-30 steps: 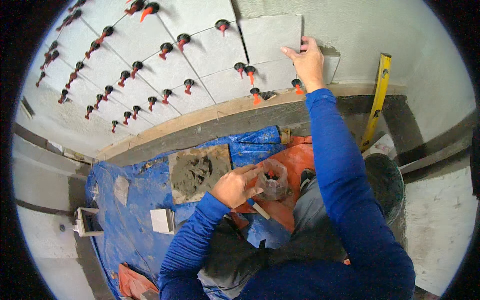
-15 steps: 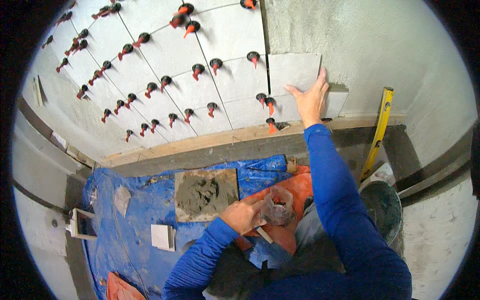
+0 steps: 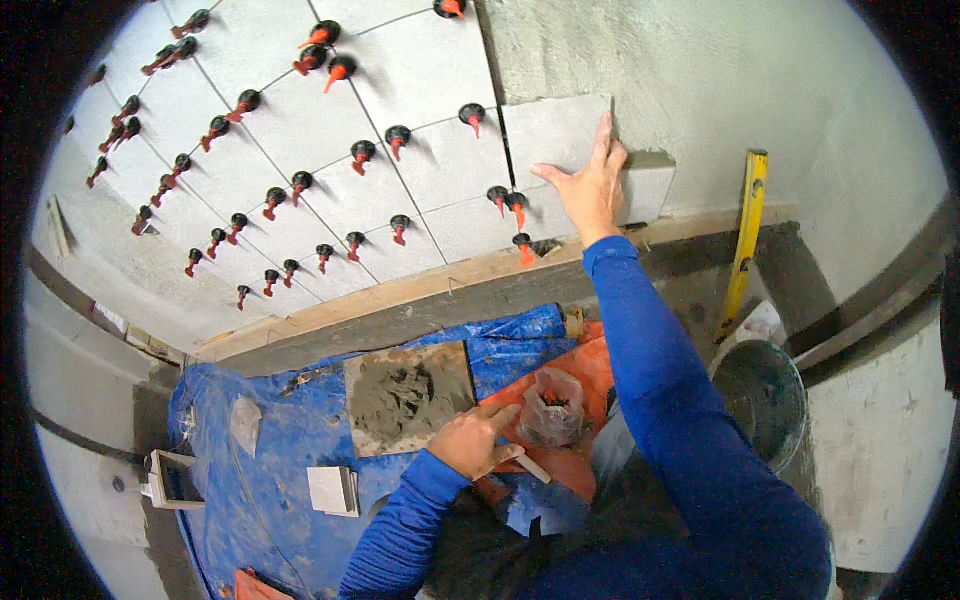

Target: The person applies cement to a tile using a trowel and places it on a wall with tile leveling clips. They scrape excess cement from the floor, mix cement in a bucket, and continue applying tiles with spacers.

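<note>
A pale grey tile (image 3: 550, 130) sits on the wall (image 3: 720, 80), in the second row above its lower edge, with its visible long axis running sideways, nearly level, its right end toward the bare plaster. A dark gap divides its left edge from the next tile. The right hand (image 3: 595, 195) is spread, not clenched: thumb on the tile's face, fingers pointing up along its right edge. The left hand (image 3: 468, 445) is half curled beside a pale handle (image 3: 534, 469); I cannot tell whether it grips it.

Black-and-red clips (image 3: 473, 118) stud the tile joints. A wooden batten (image 3: 400, 288) follows the tiling's lower edge. At the blue tarp's (image 3: 290, 430) far edge lies a mortar-covered board (image 3: 362, 442); right of it, a clear plastic bag (image 3: 550, 425) rests on orange sheeting (image 3: 592, 362). A yellow spirit level (image 3: 745, 235) leans near the corner, behind a dark bucket (image 3: 790, 405).
</note>
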Demonstrator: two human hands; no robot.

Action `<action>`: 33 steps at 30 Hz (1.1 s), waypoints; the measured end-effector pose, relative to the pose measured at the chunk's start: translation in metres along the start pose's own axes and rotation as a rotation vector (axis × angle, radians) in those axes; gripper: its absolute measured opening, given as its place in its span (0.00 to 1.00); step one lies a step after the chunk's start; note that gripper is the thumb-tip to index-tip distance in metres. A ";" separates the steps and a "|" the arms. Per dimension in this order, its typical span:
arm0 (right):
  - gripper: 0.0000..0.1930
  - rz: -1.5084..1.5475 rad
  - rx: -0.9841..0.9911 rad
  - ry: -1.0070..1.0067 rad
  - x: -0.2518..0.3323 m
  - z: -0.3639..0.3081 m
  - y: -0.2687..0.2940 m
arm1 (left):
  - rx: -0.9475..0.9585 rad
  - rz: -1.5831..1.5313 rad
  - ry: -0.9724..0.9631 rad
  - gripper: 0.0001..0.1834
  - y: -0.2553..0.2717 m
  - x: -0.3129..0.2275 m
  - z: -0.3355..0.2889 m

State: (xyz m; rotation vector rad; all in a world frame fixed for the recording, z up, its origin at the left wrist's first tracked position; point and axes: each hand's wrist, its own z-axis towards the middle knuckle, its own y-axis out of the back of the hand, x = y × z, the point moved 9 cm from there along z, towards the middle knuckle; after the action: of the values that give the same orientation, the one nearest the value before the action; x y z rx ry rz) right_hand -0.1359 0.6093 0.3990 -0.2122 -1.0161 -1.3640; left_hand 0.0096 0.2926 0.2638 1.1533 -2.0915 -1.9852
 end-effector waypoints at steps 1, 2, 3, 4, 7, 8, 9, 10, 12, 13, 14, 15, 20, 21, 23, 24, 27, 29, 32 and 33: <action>0.69 0.001 0.007 -0.005 -0.001 0.000 -0.001 | -0.014 0.002 -0.007 0.34 0.003 -0.001 0.000; 0.69 0.009 -0.004 0.014 0.000 0.001 0.001 | -0.011 -0.015 -0.009 0.35 0.004 -0.002 -0.001; 0.64 0.022 -0.033 0.027 -0.001 0.002 0.004 | -0.019 -0.031 -0.022 0.36 0.007 -0.004 -0.001; 0.62 0.023 -0.063 0.051 -0.002 0.003 0.007 | -0.038 -0.057 -0.048 0.37 0.010 -0.007 -0.002; 0.53 0.048 -0.118 0.120 -0.009 0.007 0.016 | -0.002 -0.112 -0.012 0.38 0.011 -0.003 -0.004; 0.54 0.044 -0.103 0.136 -0.012 0.008 0.015 | 0.008 -0.100 -0.004 0.37 0.011 -0.002 -0.005; 0.56 0.036 -0.081 0.132 -0.016 0.009 0.014 | -0.011 -0.096 -0.012 0.37 0.013 -0.003 -0.006; 0.57 0.039 -0.070 0.134 -0.019 0.009 0.014 | -0.037 -0.087 -0.025 0.37 0.016 -0.004 -0.007; 0.60 0.013 -0.038 0.109 -0.025 0.006 0.011 | -0.059 -0.087 -0.043 0.36 0.020 -0.006 -0.008; 0.61 0.002 -0.008 0.082 -0.027 0.004 0.007 | -0.074 -0.085 -0.054 0.36 0.022 -0.007 -0.008; 0.63 0.006 -0.045 0.103 -0.025 0.001 0.009 | -0.065 -0.087 -0.052 0.36 0.021 -0.008 -0.008; 0.64 0.007 -0.061 0.108 -0.023 -0.001 0.009 | -0.056 -0.090 -0.049 0.36 0.021 -0.008 -0.007; 0.68 -0.011 -0.048 0.068 -0.017 -0.006 0.001 | -0.035 -0.090 -0.017 0.33 0.021 -0.011 -0.003; 0.68 -0.014 -0.037 0.054 -0.017 -0.007 -0.001 | -0.045 -0.086 -0.023 0.33 0.022 -0.012 -0.002; 0.68 -0.017 -0.034 0.040 -0.016 -0.006 -0.003 | -0.051 -0.082 -0.030 0.33 0.023 -0.014 -0.002; 0.68 -0.018 -0.040 0.039 -0.016 -0.006 -0.004 | -0.045 -0.083 -0.028 0.33 0.023 -0.014 -0.002; 0.69 -0.007 -0.085 0.074 -0.012 -0.006 -0.003 | -0.024 -0.076 -0.019 0.33 0.021 -0.013 -0.003; 0.70 0.008 -0.095 0.079 -0.011 -0.006 -0.004 | -0.017 -0.071 -0.022 0.33 0.020 -0.013 -0.002; 0.70 0.028 -0.088 0.058 -0.013 -0.006 -0.007 | -0.016 -0.075 -0.043 0.34 0.018 -0.014 -0.001; 0.69 0.028 -0.094 0.060 -0.012 -0.005 -0.007 | -0.011 -0.084 -0.046 0.34 0.018 -0.015 0.000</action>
State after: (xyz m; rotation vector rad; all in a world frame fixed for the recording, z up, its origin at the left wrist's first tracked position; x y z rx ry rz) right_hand -0.1378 0.6126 0.3841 -0.2533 -0.8973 -1.3855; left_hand 0.0119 0.2984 0.2858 1.2249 -2.0836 -2.0754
